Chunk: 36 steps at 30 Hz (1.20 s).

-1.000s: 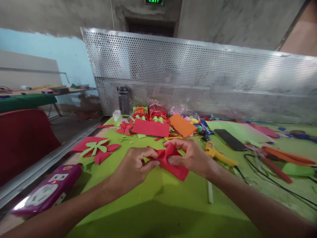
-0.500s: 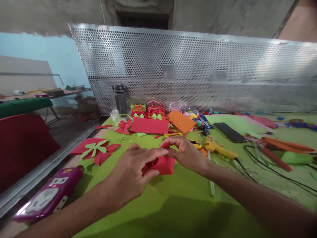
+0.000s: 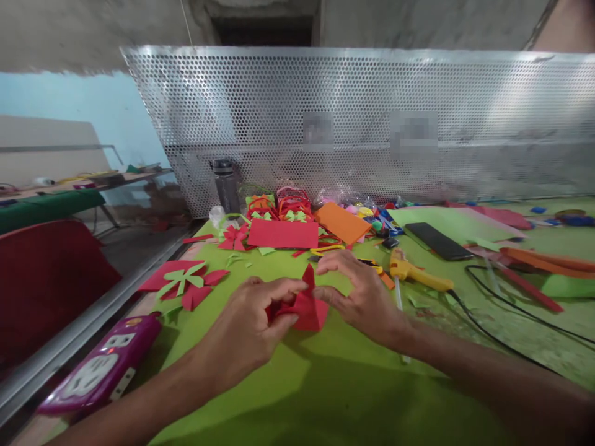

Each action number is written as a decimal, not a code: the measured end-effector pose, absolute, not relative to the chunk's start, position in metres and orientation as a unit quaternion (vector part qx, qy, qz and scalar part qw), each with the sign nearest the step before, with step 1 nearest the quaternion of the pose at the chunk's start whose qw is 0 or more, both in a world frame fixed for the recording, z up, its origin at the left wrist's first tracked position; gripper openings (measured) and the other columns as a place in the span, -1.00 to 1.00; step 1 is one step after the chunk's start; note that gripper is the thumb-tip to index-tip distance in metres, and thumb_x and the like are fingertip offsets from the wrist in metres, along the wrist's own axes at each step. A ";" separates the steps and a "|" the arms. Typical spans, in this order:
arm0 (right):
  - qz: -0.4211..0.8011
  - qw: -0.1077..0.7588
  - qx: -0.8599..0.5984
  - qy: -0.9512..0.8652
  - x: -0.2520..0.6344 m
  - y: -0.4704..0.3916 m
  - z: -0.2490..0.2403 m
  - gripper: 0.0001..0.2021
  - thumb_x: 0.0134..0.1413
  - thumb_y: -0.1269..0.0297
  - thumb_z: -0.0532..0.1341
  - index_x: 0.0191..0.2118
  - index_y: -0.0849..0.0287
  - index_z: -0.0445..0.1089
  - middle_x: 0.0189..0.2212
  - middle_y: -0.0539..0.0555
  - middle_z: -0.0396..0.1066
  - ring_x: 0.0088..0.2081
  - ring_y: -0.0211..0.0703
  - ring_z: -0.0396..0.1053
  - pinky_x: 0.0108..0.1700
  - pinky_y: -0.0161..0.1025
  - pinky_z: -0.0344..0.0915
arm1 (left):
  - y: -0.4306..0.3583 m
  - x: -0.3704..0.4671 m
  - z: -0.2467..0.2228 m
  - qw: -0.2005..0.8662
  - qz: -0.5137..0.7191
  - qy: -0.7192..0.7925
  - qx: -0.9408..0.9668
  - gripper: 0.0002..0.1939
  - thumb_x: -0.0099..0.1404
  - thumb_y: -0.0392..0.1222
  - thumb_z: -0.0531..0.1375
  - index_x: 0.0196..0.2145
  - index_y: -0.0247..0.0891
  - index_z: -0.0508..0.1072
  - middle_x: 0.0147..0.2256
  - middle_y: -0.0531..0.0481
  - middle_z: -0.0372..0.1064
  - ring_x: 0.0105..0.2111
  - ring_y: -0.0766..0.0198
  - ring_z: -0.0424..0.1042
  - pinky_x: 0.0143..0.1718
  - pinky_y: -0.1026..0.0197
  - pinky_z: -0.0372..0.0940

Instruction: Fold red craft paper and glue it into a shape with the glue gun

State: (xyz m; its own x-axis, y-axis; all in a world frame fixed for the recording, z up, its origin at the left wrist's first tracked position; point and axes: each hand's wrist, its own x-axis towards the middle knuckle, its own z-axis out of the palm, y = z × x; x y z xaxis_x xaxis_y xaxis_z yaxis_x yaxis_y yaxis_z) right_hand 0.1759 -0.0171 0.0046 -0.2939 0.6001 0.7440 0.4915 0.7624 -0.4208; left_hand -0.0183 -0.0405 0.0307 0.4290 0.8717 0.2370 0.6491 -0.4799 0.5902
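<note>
Between the thumb and fingers of my left hand [image 3: 253, 319] is a folded red paper piece [image 3: 309, 313], with one pointed flap standing up. My left fingers cover its left part. Just to its right, my right hand [image 3: 360, 297] is open, thumb and index finger apart. The right thumb tip is close to the flap; whether it touches I cannot tell. Behind the right hand are yellow-handled scissors [image 3: 328, 250] and a yellow hot glue gun [image 3: 411, 271] with a clear glue stick [image 3: 398, 297].
Red and green flower cut-outs [image 3: 183, 280] and a purple power strip [image 3: 102, 365] lie at left. Behind are a flat red sheet [image 3: 283, 234], an orange sheet [image 3: 343, 223], small decorated bags [image 3: 292, 204] and a bottle [image 3: 226, 186]. A phone [image 3: 437, 241] and black cord [image 3: 497, 347] are at right.
My right hand has let go of the red flap and opened, moving slightly right. The flap now stands upright in view. My left hand keeps its grip on the piece.
</note>
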 end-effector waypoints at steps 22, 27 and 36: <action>-0.039 0.432 -0.292 -0.852 0.164 -0.027 -0.019 -0.86 0.13 0.26 0.14 -0.26 0.23 0.31 -0.40 0.11 0.41 -0.32 -0.13 0.32 -0.15 -0.11 0.20 | -0.037 -0.019 0.031 0.330 0.259 0.420 0.805 -0.47 0.19 -0.29 0.13 0.12 -0.15 0.19 -0.16 0.03 0.46 -0.15 0.25 0.43 -0.17 0.28 0.34; -0.040 0.437 -0.305 -0.845 0.165 -0.029 -0.021 -0.91 0.15 0.30 0.12 -0.27 0.19 0.30 -0.40 0.06 0.43 -0.33 -0.16 0.35 -0.04 -0.06 0.12 | -0.036 -0.018 0.033 0.316 0.272 0.425 0.803 -0.53 0.17 -0.33 0.13 0.06 -0.16 0.28 -0.14 0.05 0.45 -0.13 0.25 0.42 -0.13 0.27 0.33; -0.067 0.438 -0.301 -0.844 0.167 -0.028 -0.019 -0.96 0.15 0.34 0.12 -0.30 0.17 0.29 -0.40 0.03 0.45 -0.33 -0.20 0.37 0.05 -0.05 0.05 | -0.039 -0.013 0.038 0.349 0.301 0.416 0.784 -0.74 0.16 -0.37 0.11 -0.16 -0.21 0.35 -0.17 0.02 0.46 -0.15 0.26 0.43 -0.16 0.28 0.33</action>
State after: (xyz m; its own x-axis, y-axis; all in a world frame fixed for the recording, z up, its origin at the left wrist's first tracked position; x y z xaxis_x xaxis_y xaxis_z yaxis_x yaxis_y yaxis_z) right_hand 0.1671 -0.0278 -0.0187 -0.4349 0.4502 0.7799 0.5677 0.8093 -0.1506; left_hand -0.0134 -0.0388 0.0381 0.4730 0.8624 0.1805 0.4425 -0.4097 0.7977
